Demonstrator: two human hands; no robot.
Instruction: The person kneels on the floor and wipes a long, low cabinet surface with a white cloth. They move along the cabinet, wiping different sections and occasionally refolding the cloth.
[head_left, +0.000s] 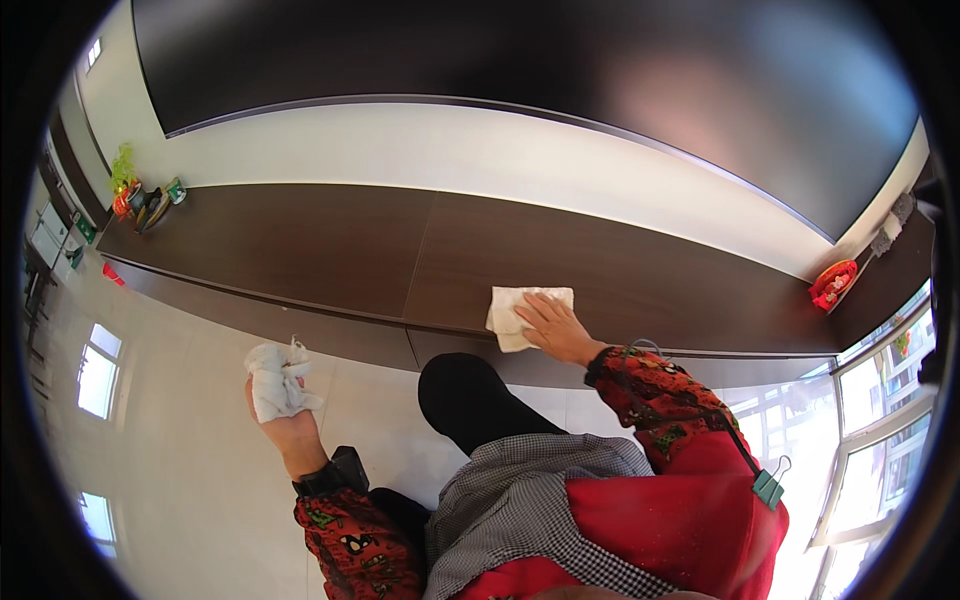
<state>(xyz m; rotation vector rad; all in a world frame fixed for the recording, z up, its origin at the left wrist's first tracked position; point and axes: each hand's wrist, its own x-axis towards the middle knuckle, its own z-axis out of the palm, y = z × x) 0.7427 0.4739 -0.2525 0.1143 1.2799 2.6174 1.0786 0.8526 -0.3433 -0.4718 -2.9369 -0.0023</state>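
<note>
My right hand (553, 328) lies flat on a folded off-white cloth (517, 301), pressing it to the front edge of a long dark-brown wooden cabinet top (330, 240). One corner of that cloth hangs over the edge. Off to the left, my left hand (289, 431) grips a crumpled white cloth (277, 382) above the pale tiled floor, apart from the cabinet. The bunched fabric hides most of the left fingers.
A large dark television screen (487, 52) spans the wall above the cabinet. At its left end stand a potted plant (122, 172) and small ornaments (154, 208). A red decorated item (832, 285) and a grey-and-white duster (889, 229) lie at the right end, near windows (870, 450).
</note>
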